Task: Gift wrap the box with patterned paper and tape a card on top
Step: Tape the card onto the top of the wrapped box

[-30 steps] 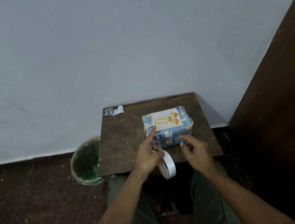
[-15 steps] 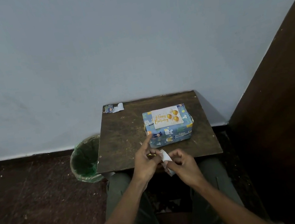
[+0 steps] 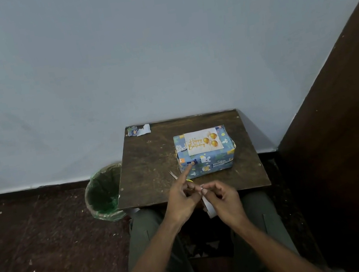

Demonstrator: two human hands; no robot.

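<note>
With the wrapped box point(image 3: 206, 155) and its card point(image 3: 203, 140) sitting toward the bench's point(image 3: 150, 164) far right corner, both hands' grips, left hand point(image 3: 181, 203) and right hand point(image 3: 222, 196), pinch the tape roll point(image 3: 208, 207) over the near edge, apparently peeling a strip; next, tape the card.

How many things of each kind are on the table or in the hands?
Wrapped box: 1
Birthday card: 1
Paper scrap: 1
Scissors: 1
Tape roll, held by left hand and right hand: 1
Total: 5
</note>
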